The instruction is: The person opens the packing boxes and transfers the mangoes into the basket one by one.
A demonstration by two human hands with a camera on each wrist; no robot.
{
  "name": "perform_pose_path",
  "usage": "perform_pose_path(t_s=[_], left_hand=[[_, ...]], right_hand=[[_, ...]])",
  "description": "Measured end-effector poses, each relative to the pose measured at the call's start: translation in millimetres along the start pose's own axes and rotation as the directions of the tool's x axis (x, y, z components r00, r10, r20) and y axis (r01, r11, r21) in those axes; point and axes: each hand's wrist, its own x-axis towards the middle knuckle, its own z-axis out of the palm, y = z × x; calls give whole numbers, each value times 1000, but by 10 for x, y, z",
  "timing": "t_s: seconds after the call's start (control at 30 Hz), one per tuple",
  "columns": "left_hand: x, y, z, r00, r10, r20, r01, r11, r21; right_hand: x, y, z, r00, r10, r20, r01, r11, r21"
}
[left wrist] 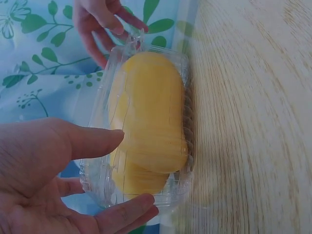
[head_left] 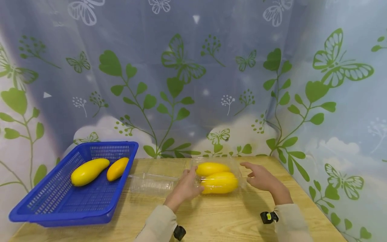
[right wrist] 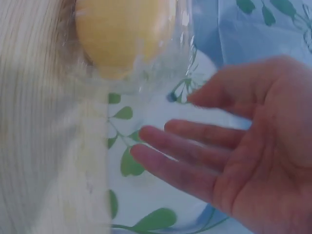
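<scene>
Two yellow mangoes (head_left: 219, 183) lie side by side inside a clear plastic clamshell box (left wrist: 183, 63) on the table, with clear plastic over them. At the box's left end is my left hand (head_left: 186, 186), its thumb and fingers spread and nearly straight. In the left wrist view the thumb (left wrist: 97, 141) reaches over the box's top edge while the fingertips lie along its end. My right hand (head_left: 262, 178) hovers just off the box's right end, fingers loosely extended and holding nothing. In the right wrist view a gap separates its fingertips from the box.
A blue plastic basket (head_left: 113, 205) stands at the left with a larger mango (head_left: 89, 172) and a smaller one (head_left: 117, 169) in it. Between basket and left hand lies another clear plastic box (head_left: 151, 184). A patterned curtain (head_left: 193, 101) hangs behind the wooden table (head_left: 223, 218).
</scene>
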Motion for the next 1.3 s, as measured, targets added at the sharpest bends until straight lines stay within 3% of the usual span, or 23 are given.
perform_pose_path(t_s=[0.2,0.47,0.73,1.3], left_hand=[[-12,-11,9,1000,5,9,-5,1000,-6],[-2,-14,24,1000,10,-1,-10,1000,2],[11,-17,18,1000,18,5,-18,1000,19],[-2,7,-23,1000,-6,16,6,1000,7]], right_hand=[[5,226,46,996,88,29,-92,978,186],[68,397,168,988,111,108,-141,933,331],[101,501,228,982,77,175,-156,848,506],[134,570,260,974,5,228,-163,717,678]])
